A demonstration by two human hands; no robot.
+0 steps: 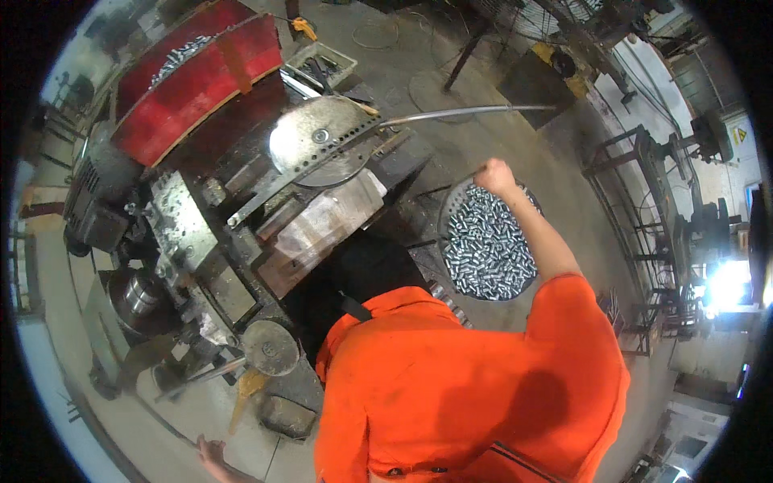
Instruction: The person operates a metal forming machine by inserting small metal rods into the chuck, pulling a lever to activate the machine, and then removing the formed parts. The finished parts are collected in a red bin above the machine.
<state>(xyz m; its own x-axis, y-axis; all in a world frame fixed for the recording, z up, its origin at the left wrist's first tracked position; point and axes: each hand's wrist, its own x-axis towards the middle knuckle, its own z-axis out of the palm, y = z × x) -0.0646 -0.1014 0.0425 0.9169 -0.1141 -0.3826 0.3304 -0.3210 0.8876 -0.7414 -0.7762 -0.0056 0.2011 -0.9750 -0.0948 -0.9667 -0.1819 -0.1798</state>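
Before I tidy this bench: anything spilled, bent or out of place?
The metal rod curves off the round disc instead of running straight. The small metal pieces stay inside their tub by the right hand; none spilled.

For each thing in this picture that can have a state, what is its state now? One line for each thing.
Right hand: closed in a fist, at the far rim of the round bin.
Round bin: nearly full of small shiny metal cylinders.
Left hand: mostly out of view, holds nothing visible.
Metal rod: curved, one end lying in the round disc of the machine.
Red tray: holds some small metal pieces.
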